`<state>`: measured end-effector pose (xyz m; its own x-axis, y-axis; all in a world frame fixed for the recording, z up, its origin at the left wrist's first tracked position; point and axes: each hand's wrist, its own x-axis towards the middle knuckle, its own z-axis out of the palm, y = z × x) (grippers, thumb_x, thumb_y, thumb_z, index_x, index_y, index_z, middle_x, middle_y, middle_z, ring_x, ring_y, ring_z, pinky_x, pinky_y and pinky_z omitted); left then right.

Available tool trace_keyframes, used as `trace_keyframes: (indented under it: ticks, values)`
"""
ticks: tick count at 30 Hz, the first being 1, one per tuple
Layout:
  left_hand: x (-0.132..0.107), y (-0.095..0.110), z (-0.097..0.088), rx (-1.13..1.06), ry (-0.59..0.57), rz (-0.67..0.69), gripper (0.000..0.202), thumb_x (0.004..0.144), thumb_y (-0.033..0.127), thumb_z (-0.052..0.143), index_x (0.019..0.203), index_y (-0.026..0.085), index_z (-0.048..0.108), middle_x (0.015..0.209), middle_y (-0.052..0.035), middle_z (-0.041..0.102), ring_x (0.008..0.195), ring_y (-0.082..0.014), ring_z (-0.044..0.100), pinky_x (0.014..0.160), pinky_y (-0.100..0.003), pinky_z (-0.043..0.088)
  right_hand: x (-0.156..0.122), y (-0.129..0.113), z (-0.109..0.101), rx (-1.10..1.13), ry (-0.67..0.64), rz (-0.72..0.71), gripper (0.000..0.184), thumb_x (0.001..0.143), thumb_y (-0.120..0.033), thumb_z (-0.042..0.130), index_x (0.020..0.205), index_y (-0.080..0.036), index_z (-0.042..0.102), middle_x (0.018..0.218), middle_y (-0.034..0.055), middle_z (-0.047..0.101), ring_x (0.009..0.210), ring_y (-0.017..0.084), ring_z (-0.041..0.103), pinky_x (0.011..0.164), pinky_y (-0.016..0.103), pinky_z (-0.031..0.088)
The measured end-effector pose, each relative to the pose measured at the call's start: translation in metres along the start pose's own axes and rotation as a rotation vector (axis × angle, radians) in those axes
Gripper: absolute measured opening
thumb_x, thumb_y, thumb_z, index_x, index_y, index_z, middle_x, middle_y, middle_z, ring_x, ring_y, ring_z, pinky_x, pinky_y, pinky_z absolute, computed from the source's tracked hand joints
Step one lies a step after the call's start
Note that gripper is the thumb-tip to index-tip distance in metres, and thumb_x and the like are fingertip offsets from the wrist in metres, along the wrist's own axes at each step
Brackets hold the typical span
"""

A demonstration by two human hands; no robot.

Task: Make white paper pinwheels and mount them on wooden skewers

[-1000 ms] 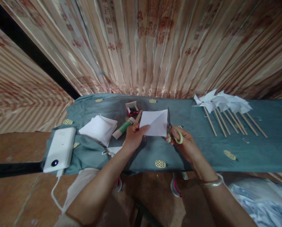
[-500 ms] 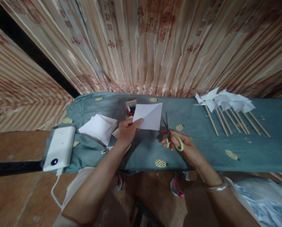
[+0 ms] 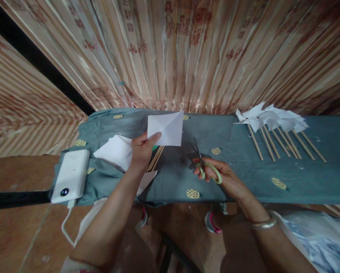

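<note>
Thumb on top, my left hand (image 3: 143, 149) is closed on a white square of paper (image 3: 170, 129) with diagonal crease lines, held above the cloth. In my right hand (image 3: 219, 172) are scissors (image 3: 216, 175) with light green handles, their blades a little apart and pointing up and left, clear of the paper. A stack of white paper (image 3: 113, 151) lies left of my left hand. Several thin wooden sticks (image 3: 155, 158) show beneath the held paper, their upper ends hidden. Close to them is a loose piece of paper (image 3: 146, 181) at the table's front edge.
Several white paper pinwheels (image 3: 272, 118) on wooden sticks lie in an overlapping row at the right. A white power bank (image 3: 71, 176) with a cable occupies the left end. Green cloth (image 3: 244, 182) covers the narrow table, and a patterned curtain (image 3: 181, 57) hangs behind it.
My left hand has moved left and slightly up with the paper, which now hides the small box. The wooden sticks have come into view. The scissors' blades have tilted slightly left.
</note>
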<state>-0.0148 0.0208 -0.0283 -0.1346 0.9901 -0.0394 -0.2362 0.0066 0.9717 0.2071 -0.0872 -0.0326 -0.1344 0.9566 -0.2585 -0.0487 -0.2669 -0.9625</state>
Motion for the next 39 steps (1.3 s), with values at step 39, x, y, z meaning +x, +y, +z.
trace_keyframes:
  ticks: [39]
  values:
    - [-0.0089, -0.0029, 0.0052, 0.097, -0.105, -0.033, 0.023, 0.057, 0.036, 0.081, 0.061, 0.014, 0.073, 0.059, 0.0005, 0.066, 0.059, -0.0143, 0.058, 0.057, -0.026, 0.047, 0.0003, 0.0039, 0.0035, 0.043, -0.090, 0.132, 0.048, 0.063, -0.042, 0.085, 0.104, -0.018, 0.076, 0.063, -0.0018, 0.061, 0.056, 0.007, 0.049, 0.054, 0.022, 0.043]
